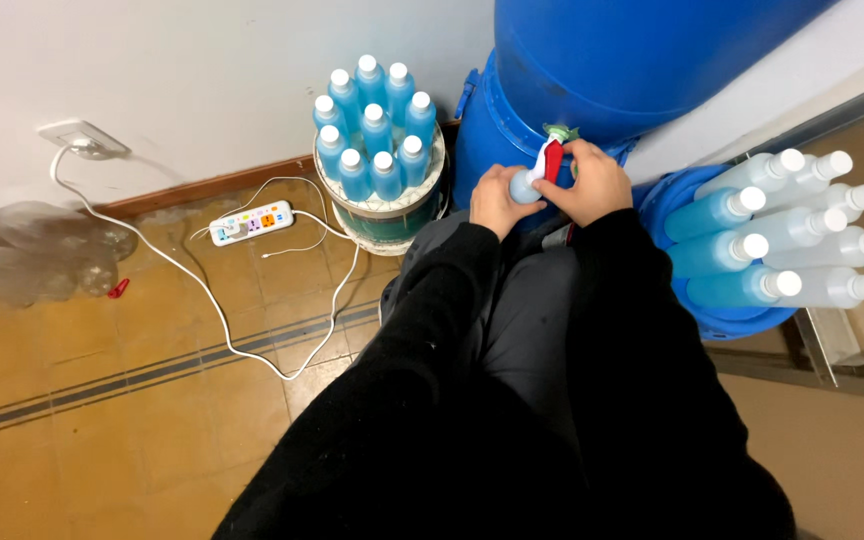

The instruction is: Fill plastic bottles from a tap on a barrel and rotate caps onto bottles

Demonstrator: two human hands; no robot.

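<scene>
Bottle point(523, 186), small and pale blue, sits right under the tap point(549, 158) of the big blue barrel point(642, 50), held there by the left hand point(498, 200), whose fingers are wrapped tight around its body. The right hand point(597, 182) is just beside it on the barrel's face, closed on the tap's red-and-white lever, fingers clamped together around it. Both black sleeves reach up from the lap to the barrel's lower front. Judging by this, the step in hand is filling: the bottle's mouth is pressed to the spout while the lever is worked. How full the bottle is cannot be told, since the hand covers most of it. A next move would call for shutting the lever cleanly before the bottle is drawn away, and for keeping it upright, as no cap shows on it. To the barrel's left stands a round stand point(380, 205) with a cluster of upright capped blue bottles point(375, 140). To the barrel's right, in a blue tub point(697, 320), lies a stack of capped bottles point(782, 240) on their sides. Farther left of the barrel, on the tiled floor point(102, 420), a white power strip point(251, 222) trails its cable to a wall socket point(80, 138), and some empty clear bottles point(32, 255) lie by the wall.
</scene>
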